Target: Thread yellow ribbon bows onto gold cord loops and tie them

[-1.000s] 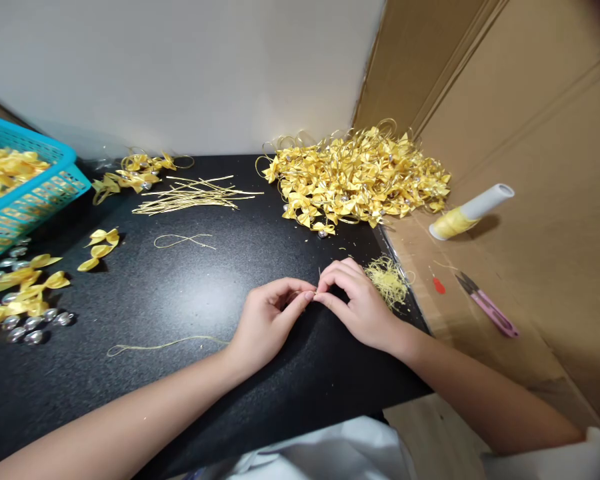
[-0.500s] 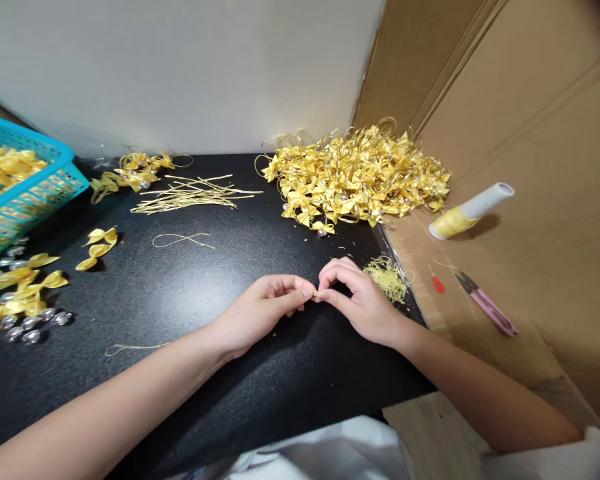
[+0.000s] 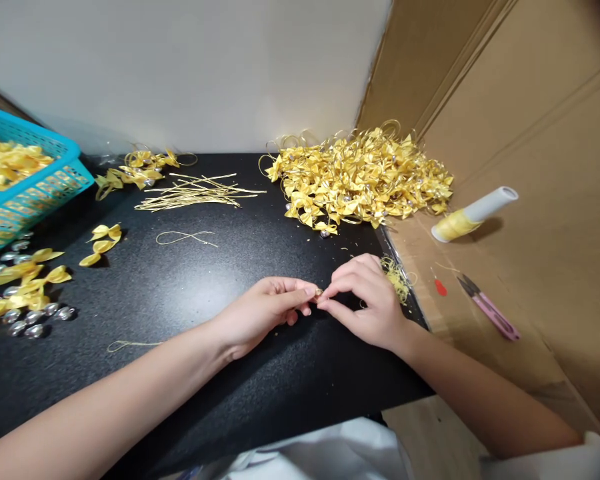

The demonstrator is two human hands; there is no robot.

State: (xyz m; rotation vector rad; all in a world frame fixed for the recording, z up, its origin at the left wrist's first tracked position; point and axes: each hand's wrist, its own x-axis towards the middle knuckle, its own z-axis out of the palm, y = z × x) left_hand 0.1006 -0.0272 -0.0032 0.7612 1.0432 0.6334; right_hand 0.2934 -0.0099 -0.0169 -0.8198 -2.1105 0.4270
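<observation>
My left hand [image 3: 265,310] and my right hand [image 3: 367,300] meet fingertip to fingertip over the black tabletop [image 3: 190,293]. Both pinch a tiny gold piece [image 3: 319,292] between thumb and forefinger; I cannot make out what it is. A thin gold cord [image 3: 130,345] lies on the table by my left forearm. A tuft of yellow thread scraps [image 3: 396,275] sits just behind my right hand.
A big heap of finished yellow bows [image 3: 363,177] lies at the back right, cut gold cords [image 3: 195,191] at the back middle. A blue basket [image 3: 27,193], loose yellow petals [image 3: 25,283] and silver beads [image 3: 35,320] are left. A thread spool [image 3: 473,215] and snips [image 3: 490,308] lie on cardboard right.
My left hand has stretched out flatter and my right hand shifted a little right; the pinch between them holds. The gold cord by my left forearm is now shorter in view.
</observation>
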